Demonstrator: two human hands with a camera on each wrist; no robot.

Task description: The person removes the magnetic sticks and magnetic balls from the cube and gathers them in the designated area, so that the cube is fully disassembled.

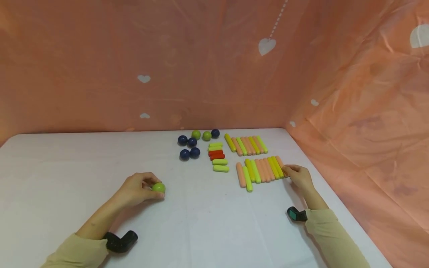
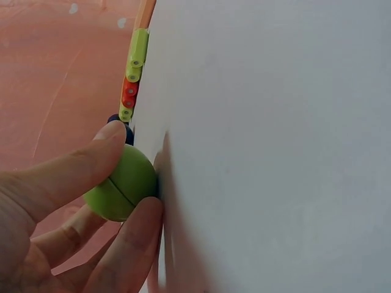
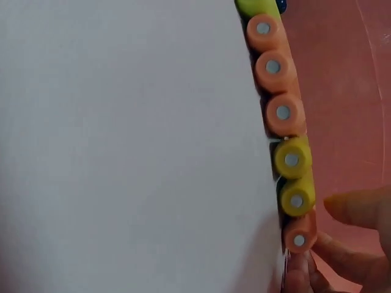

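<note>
In the head view my left hand [image 1: 139, 188] pinches a green ball [image 1: 159, 188] between thumb and fingers, just over the white table. The left wrist view shows a thin seam around this green ball [image 2: 127, 186]. My right hand [image 1: 299, 176] is at the right end of the nearer row of coloured rods. Its fingers [image 3: 297, 271] touch the side of the last orange rod [image 3: 299, 239], while the thumb stays apart from it. Grey discs show in the rod ends. Left of it lie two yellow rods [image 1: 276, 167], then orange and lime ones.
Behind lies a second row of rods [image 1: 248, 145]. Short lime rods [image 1: 220, 168] and red rods [image 1: 217, 153] form a column at the middle. Dark blue balls [image 1: 184, 155] and two green balls [image 1: 206, 136] rest near the back edge. A pink heart-patterned cloth [image 1: 214, 74] hangs behind and right.
</note>
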